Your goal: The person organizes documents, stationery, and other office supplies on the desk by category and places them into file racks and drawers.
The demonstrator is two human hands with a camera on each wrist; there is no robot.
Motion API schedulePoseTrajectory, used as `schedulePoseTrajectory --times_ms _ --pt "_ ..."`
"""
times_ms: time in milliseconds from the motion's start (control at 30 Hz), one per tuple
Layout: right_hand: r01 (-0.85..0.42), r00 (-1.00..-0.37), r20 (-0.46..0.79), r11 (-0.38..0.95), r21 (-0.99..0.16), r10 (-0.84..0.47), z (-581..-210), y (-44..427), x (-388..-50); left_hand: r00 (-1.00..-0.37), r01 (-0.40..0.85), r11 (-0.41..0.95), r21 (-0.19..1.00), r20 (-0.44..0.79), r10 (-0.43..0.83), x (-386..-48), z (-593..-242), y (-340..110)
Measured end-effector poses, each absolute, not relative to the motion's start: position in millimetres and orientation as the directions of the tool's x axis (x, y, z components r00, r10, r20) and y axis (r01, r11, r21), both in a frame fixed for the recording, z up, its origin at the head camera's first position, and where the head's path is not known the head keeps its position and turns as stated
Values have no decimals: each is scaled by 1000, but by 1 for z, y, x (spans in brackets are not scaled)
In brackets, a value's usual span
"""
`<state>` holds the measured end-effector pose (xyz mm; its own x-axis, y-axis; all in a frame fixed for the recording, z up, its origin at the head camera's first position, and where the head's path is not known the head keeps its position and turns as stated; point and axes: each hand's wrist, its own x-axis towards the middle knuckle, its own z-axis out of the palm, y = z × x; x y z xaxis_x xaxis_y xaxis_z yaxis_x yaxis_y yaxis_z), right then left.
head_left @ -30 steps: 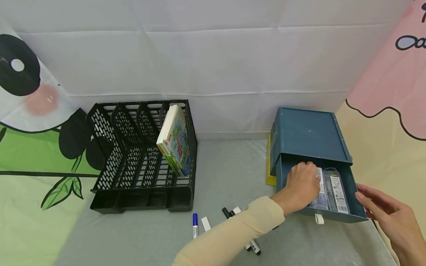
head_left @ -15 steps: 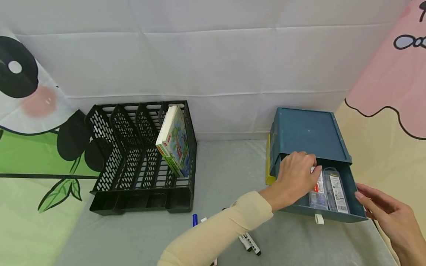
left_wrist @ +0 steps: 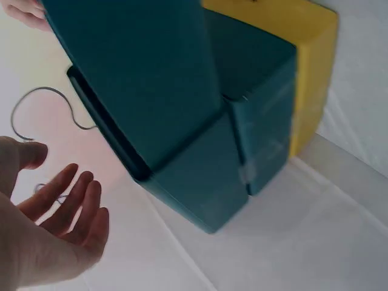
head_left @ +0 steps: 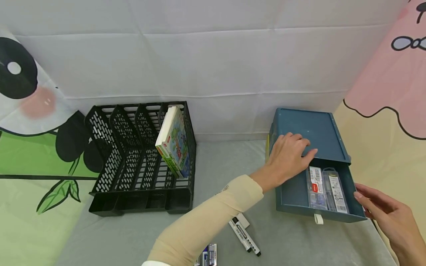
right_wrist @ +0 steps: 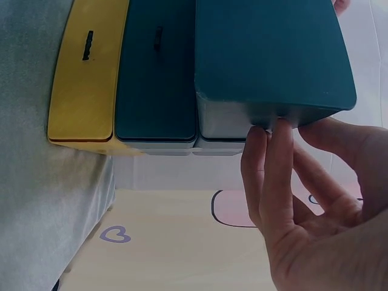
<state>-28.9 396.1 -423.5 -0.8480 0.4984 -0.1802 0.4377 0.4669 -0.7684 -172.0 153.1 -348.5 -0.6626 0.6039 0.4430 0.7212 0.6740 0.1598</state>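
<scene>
Above the blue drawer unit, my left hand hovers with relaxed, spread fingers and nothing in it; the left wrist view shows this hand beside the pulled-out drawer. My right hand holds the right front corner of that open drawer. In the right wrist view, thumb and fingers of this hand meet the edge and side of the drawer. Inside lie two clear plastic cases with white labels, a left one and a right one.
A black slotted rack with books upright in its right compartment stands at left. Markers and a white block lie on the grey tabletop near my left sleeve. A yellow drawer sits below the blue ones.
My left hand has come up out of the drawer and moved back and left over the unit's top, uncovering the left case. My right hand stays at the drawer corner.
</scene>
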Motion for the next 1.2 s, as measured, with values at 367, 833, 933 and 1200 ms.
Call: schedulePoseTrajectory --times_ms 367,833,933,1200 --pt "429 -851 -172 467 -773 496 -423 393 -27 -643 763 614 201 323 694 -196 -359 146" --pt "326 -851 -73 415 -850 519 -432 392 -4 -608 793 567 224 219 763 -204 -365 141" --pt "340 -822 -55 411 -846 567 -430 390 3 -597 801 551 236 226 770 -205 -366 140" --pt "261 -786 41 390 -883 617 -423 378 26 -567 823 531 200 259 782 -206 -367 140"
